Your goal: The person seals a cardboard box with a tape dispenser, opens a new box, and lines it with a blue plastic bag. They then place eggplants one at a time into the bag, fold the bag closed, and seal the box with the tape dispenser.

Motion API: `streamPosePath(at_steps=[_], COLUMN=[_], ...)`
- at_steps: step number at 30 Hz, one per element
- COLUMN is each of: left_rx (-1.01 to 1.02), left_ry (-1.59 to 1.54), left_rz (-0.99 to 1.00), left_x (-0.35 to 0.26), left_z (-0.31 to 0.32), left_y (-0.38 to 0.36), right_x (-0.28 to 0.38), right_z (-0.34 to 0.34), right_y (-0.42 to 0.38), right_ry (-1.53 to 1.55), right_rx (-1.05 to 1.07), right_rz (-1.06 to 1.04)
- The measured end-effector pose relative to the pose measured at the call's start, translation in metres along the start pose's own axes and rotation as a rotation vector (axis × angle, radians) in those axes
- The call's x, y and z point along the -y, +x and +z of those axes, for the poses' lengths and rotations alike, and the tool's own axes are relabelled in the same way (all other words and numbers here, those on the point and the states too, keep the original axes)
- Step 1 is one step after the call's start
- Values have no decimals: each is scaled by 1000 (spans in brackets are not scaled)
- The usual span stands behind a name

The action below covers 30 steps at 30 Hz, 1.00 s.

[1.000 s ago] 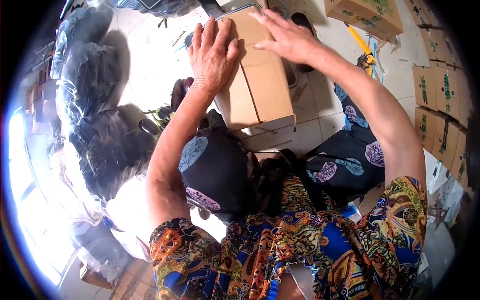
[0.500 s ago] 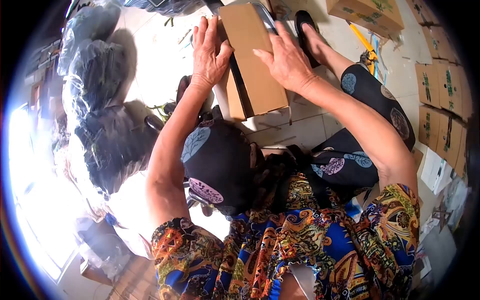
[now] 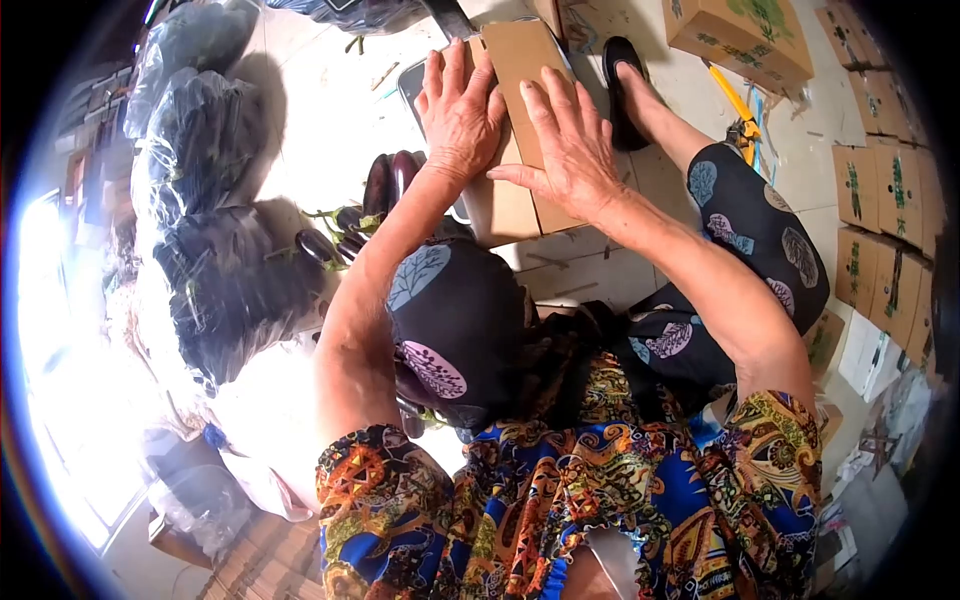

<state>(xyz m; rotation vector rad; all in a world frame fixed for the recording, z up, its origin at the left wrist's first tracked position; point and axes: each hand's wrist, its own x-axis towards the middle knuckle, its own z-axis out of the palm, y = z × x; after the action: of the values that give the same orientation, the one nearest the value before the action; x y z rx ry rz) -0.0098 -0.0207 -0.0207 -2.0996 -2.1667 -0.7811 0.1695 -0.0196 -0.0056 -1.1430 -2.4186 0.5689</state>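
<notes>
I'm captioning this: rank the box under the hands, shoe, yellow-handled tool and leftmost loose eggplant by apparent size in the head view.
1. Box
2. Shoe and yellow-handled tool: similar lengths, so not ranked
3. Leftmost loose eggplant

We saw a pale tiled floor point(image 3: 790, 190), its joints clearest near the upper center (a few dark scraps lay across it). Glaring white light washed the far left, whitening the floor there, while brown cartons point(image 3: 880, 200) stood stacked along the right edge.
</notes>
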Motion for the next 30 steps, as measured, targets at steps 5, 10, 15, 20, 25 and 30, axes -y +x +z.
streamPosePath(at_steps=[5,10,15,20,25,30], left_rx=[-15,-34,-32,80,7,27], left_ry=[-33,-67,-104,-85,-66,13], left_rz=[-19,-28,-22,72,11,48], left_x=[-5,-3,-1,15,-12,-1], left_z=[-4,-6,0,5,-9,-3], left_y=[-3,3,1,-4,18,39], right_x=[2,4,5,1,-2,0], right_z=[-2,-3,-9,-12,-14,-10], right_y=[-5,-3,-7,-6,-8,-8], right_ry=[-22,-6,-29,-76,-92,-108], right_rx=[4,2,43,149,145,115], right_rz=[27,96,155,243,215,203])
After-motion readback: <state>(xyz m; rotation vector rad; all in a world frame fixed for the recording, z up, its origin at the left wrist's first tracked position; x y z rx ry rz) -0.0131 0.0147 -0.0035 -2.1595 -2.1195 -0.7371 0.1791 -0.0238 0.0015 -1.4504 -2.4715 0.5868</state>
